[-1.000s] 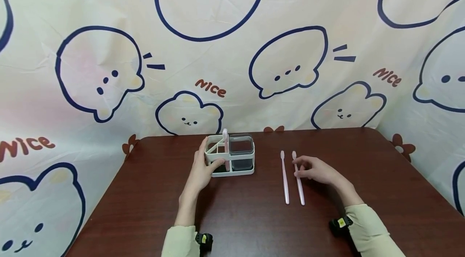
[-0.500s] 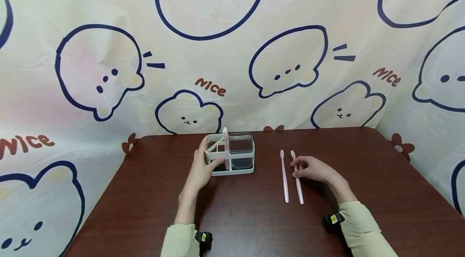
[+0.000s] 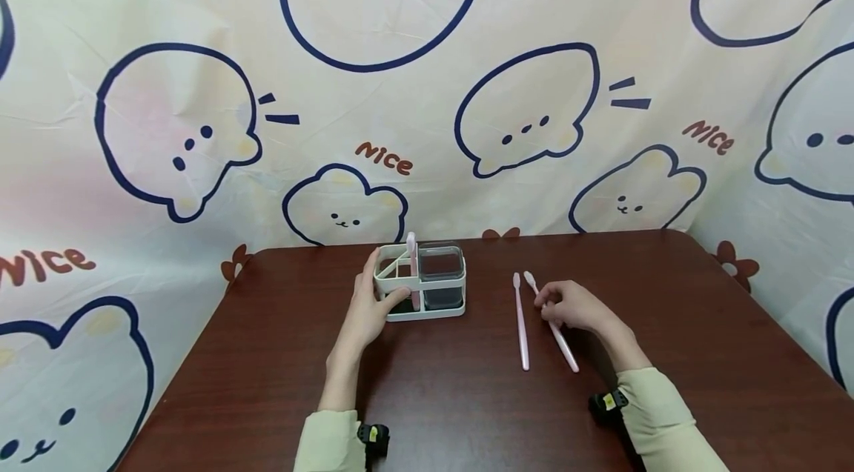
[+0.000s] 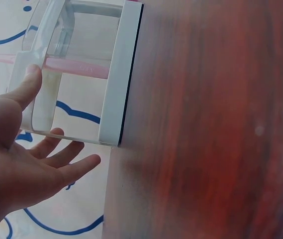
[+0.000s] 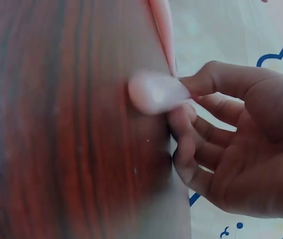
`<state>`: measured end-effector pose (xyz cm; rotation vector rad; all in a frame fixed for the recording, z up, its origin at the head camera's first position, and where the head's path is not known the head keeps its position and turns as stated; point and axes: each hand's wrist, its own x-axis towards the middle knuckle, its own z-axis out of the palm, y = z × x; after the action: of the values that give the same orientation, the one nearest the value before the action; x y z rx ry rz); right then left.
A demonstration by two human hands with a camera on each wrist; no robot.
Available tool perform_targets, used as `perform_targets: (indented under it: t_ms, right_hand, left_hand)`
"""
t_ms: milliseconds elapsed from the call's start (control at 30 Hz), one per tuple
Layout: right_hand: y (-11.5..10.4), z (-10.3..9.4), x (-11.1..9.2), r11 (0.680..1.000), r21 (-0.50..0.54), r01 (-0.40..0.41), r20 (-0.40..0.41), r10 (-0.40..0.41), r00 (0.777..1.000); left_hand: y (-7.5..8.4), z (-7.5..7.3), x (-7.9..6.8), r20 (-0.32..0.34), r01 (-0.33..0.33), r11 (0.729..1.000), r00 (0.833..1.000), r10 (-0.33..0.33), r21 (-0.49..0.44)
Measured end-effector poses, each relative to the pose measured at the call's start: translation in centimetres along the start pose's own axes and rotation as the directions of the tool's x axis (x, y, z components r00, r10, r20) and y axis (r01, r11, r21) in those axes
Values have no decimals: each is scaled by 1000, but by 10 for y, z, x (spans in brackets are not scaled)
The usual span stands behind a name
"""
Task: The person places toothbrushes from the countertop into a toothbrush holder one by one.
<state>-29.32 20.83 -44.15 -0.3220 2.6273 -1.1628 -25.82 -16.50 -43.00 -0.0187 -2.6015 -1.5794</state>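
A white toothbrush holder (image 3: 419,284) stands at the back of the table, with a clear cup (image 3: 442,266) in its right half. One pink toothbrush (image 4: 79,67) is upright in its middle slot. My left hand (image 3: 365,309) holds the holder's left end, thumb across the front bar and fingers along the side. My right hand (image 3: 579,305) pinches a second pink toothbrush (image 3: 564,347), which slants with its head toward the back left; its handle end looks large and blurred in the right wrist view. Left of it, a third pink toothbrush (image 3: 522,331) lies on the table.
The dark brown wooden table (image 3: 454,405) ends just behind the holder. Behind it hangs a cream curtain (image 3: 427,116) printed with cartoon bears. Black camera bands (image 3: 375,440) sit on both wrists, beside light green sleeves.
The toothbrush in my right hand has turned, its head swinging left and its handle end swinging right. My left hand and the holder have stayed in place.
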Motion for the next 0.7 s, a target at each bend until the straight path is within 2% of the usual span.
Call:
perform_targets:
  t_ms: [133,400,700]
  right_hand:
    - [-3,-4,0,999,38,-21,-46,22,999]
    - [-16,-9,-3,997,70,39,-101,-32,994]
    - [-33,-13,-7,995,30,91,-252,-80,964]
  left_hand:
    - [-1,-1,1,-3,-14,1000,1000,14,6]
    - [0,-2,0,-7,-12,1000,1000,12,18]
    - [0,-4,1,7,0,1000,1000,0,7]
